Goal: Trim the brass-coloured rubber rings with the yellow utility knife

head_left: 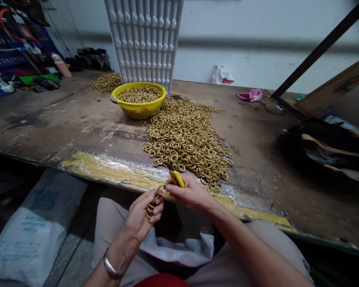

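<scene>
My left hand (142, 213) is closed around several gold-coloured rings (150, 210), with one more ring (160, 190) pinched at the fingertips. Close beside it, my right hand (189, 191) grips a yellow utility knife (177, 179) whose dark blade points up and away from me. The right fingertips are at the pinched ring; whether they touch it I cannot tell. Just beyond the hands, a large heap of gold rings (185, 135) spreads over the worktable (86, 123). Behind its left side stands a yellow basin (140, 108) filled with more rings.
A smaller ring pile (107, 82) lies behind the basin, by a grey slatted panel (146, 44) against the wall. A black bag (326, 155) and pink cloth (250, 95) are at right. An open white sack (194, 249) hangs between my knees, below the taped table edge (113, 171).
</scene>
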Demonstrator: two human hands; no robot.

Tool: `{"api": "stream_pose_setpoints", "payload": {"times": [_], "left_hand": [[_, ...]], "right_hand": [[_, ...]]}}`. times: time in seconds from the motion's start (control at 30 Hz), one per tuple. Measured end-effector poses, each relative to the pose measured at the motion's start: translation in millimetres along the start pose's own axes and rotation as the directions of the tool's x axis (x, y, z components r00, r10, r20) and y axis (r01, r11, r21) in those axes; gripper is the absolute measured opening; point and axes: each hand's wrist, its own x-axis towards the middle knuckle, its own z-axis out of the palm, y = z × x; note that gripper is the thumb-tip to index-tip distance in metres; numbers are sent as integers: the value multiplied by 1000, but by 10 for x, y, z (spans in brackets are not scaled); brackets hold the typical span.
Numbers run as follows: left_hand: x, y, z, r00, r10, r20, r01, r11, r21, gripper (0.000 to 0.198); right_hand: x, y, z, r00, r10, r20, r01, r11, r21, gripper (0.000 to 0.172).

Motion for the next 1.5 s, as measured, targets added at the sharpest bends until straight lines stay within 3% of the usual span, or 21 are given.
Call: {"api": "stream_pose_setpoints", "payload": {"times": [0.13,0.23,0.3,0.43,0.67,0.77,1.0,1.17,1.27,1.33,1.43,1.5], "left_hand": [[-24,52,5,1000,18,-14,-18,1000,-6,18],[-31,78,4,999,25,-29,-26,999,-31,21],[-33,85,3,1000,23,-21,-24,998,-60,17],[-49,90,8,1000,24,-18,-26,991,-129,10],[-52,115,48,993,-7,-115,-16,981,-194,9],[-59,120,72,988,-10,-152,-22,978,-208,5],[-83,126,128,987,-10,-161,-27,974,-223,5],[-138,107,139,995,20,-93,-36,985,-171,12],[-239,117,196,1000,-17,5,18,991,-135,16],[-296,134,238,999,-33,44,38,991,-125,17],[-312,161,249,998,-53,24,57,976,-211,14],[-289,170,217,996,-83,19,85,955,-285,12]], "right_hand": [[-8,58,21,960,-238,-149,176,924,-339,27],[-46,79,55,928,-326,-178,201,844,-497,15],[-77,77,77,920,-350,-178,206,816,-540,6],[-124,87,102,905,-401,-143,231,744,-627,16],[-149,180,166,914,-403,32,216,419,-882,17],[-145,177,187,928,-369,54,191,347,-918,15],[-154,161,196,956,-289,38,137,330,-934,15],[-89,205,182,956,-292,-1,93,308,-947,13],[-11,195,23,954,-255,-161,-92,264,-960,16],[20,161,-112,918,-262,-298,-233,253,-939,15],[22,104,-213,874,-317,-368,-255,346,-903,16],[12,94,-185,889,-297,-348,-200,432,-879,18]]}}
